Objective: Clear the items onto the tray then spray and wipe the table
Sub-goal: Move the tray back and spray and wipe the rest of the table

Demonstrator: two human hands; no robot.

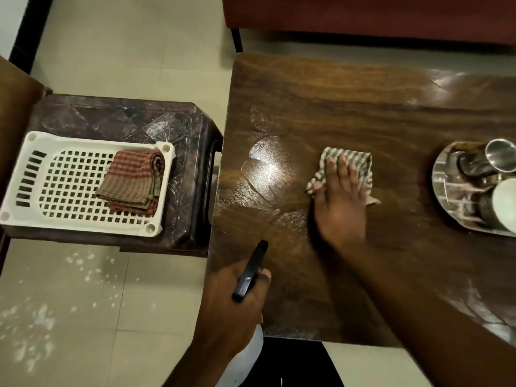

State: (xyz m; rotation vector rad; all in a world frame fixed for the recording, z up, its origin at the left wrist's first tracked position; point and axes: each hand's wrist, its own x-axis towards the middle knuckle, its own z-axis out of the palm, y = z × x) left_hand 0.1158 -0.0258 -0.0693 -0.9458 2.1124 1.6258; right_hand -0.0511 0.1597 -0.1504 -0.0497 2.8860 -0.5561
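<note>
My right hand (339, 202) lies flat with straight fingers on a green-and-white striped cloth (360, 163), pressing it onto the dark wooden table (349, 107). My left hand (234, 305) grips a spray bottle near the table's front left edge; its black nozzle (250, 270) points away over the tabletop and its white body (248, 356) hangs below my hand. A round steel tray (444, 191) at the table's right edge carries a steel tumbler (499, 156) lying on its side and a white cup (506, 203).
Left of the table stands a dark plastic stool (178, 127) bearing a white perforated basket (28, 177) with a folded red-and-brown checked cloth (131, 182) in it. A red sofa (363, 15) runs along the far side. White specks dot the floor tiles (42, 317).
</note>
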